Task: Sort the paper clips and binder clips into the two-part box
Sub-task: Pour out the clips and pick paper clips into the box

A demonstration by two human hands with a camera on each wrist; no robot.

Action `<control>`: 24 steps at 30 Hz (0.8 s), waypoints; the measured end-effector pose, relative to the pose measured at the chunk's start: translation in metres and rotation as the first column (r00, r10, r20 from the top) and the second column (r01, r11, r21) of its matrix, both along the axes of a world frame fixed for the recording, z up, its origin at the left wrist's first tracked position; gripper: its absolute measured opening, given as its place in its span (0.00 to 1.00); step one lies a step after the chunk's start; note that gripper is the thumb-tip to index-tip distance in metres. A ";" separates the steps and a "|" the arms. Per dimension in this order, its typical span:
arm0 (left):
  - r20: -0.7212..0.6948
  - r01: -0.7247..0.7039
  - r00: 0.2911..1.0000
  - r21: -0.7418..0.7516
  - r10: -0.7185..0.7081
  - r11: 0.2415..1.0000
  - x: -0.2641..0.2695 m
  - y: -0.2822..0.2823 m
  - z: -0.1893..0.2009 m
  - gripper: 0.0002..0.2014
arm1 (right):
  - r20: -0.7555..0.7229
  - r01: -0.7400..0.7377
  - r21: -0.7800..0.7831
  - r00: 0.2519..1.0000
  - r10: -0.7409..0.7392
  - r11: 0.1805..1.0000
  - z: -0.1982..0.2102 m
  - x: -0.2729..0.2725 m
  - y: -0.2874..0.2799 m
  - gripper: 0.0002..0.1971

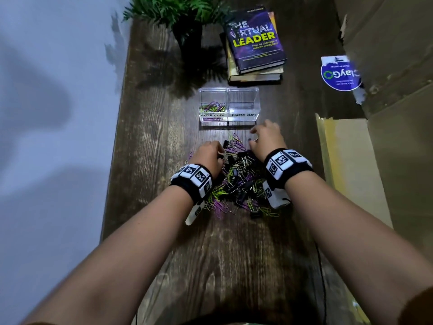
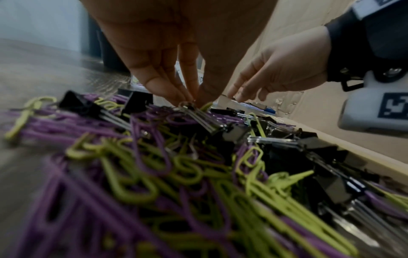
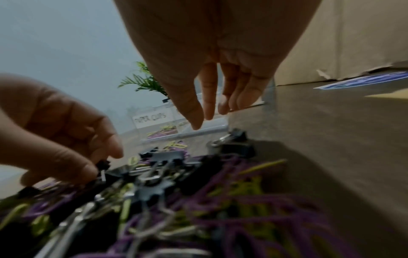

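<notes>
A mixed pile (image 1: 236, 184) of purple and green paper clips and black binder clips lies on the dark wooden table. Beyond it stands the clear two-part box (image 1: 229, 99). Its left half, labelled PAPER CLIPS, holds paper clips (image 1: 212, 107); its right half is labelled BINDER CLIPS. My left hand (image 1: 210, 152) is down on the pile's far left, and its fingertips (image 2: 185, 97) pinch the wire handle of a binder clip (image 2: 232, 130). My right hand (image 1: 257, 137) hovers over the pile's far right edge with fingers hanging loose (image 3: 208, 104), holding nothing.
A stack of books (image 1: 255, 50) and a potted plant (image 1: 185, 19) stand behind the clear box. A large cardboard box (image 1: 386, 43) with a blue sticker (image 1: 339, 73) borders the table on the right. A wall runs along the left.
</notes>
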State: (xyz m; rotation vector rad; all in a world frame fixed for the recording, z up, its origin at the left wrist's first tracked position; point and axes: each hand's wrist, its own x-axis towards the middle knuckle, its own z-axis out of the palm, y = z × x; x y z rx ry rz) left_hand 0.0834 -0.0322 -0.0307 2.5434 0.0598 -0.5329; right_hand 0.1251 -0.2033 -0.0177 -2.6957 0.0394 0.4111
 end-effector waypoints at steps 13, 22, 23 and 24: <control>-0.025 0.065 0.998 0.023 -0.064 0.998 -0.025 0.024 0.008 0.05 | -0.216 -0.021 0.031 0.976 0.027 0.999 -0.017 0.014 0.030 0.03; 0.041 -0.127 0.991 0.066 0.124 0.990 -0.004 0.006 -0.002 0.12 | -0.159 0.150 0.274 0.981 -0.109 0.950 -0.002 -0.006 -0.003 0.05; 0.034 -0.121 0.992 0.081 0.119 0.989 -0.001 0.002 -0.004 0.14 | -0.167 0.194 0.316 0.975 -0.146 0.929 -0.002 -0.006 -0.007 0.05; 0.036 -0.109 0.994 0.087 0.107 0.990 0.002 -0.003 -0.007 0.17 | -0.172 0.234 0.358 0.968 -0.183 0.904 0.000 -0.006 -0.012 0.07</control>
